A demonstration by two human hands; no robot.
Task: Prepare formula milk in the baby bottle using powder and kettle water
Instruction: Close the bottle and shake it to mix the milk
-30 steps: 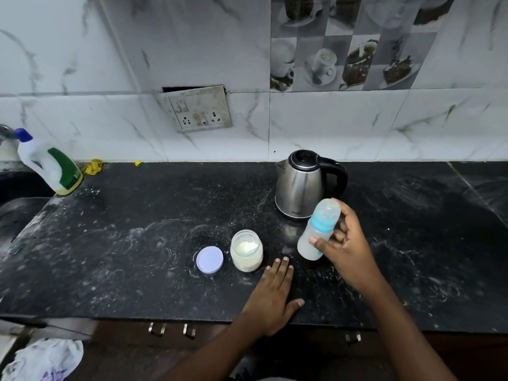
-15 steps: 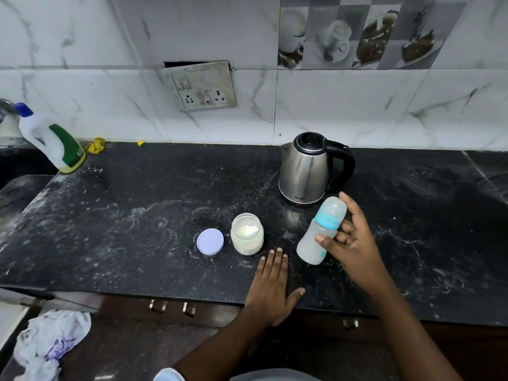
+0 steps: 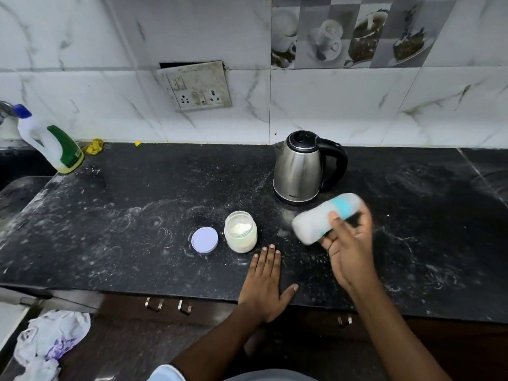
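My right hand (image 3: 349, 243) grips the capped baby bottle (image 3: 321, 218), which is blurred by motion and tilted far over, its teal collar and cap pointing up and right, above the black counter (image 3: 137, 215). A steel kettle (image 3: 298, 169) with a black handle stands just behind it. An open glass jar of white powder (image 3: 240, 232) stands left of the bottle, with its pale lilac lid (image 3: 204, 240) lying flat beside it. My left hand (image 3: 265, 281) rests flat on the counter's front edge, fingers spread, just in front of the jar.
A white and green cleaner bottle (image 3: 52, 144) leans at the far left by the sink. A wall socket plate (image 3: 196, 88) hangs above the counter. Crumpled white cloth (image 3: 46, 342) lies on the floor at lower left. Drawer handles (image 3: 167, 305) show under the counter.
The bottle has swung from nearly upright to steeply tilted in my right hand and now shows motion blur. My left hand has stayed flat on the counter.
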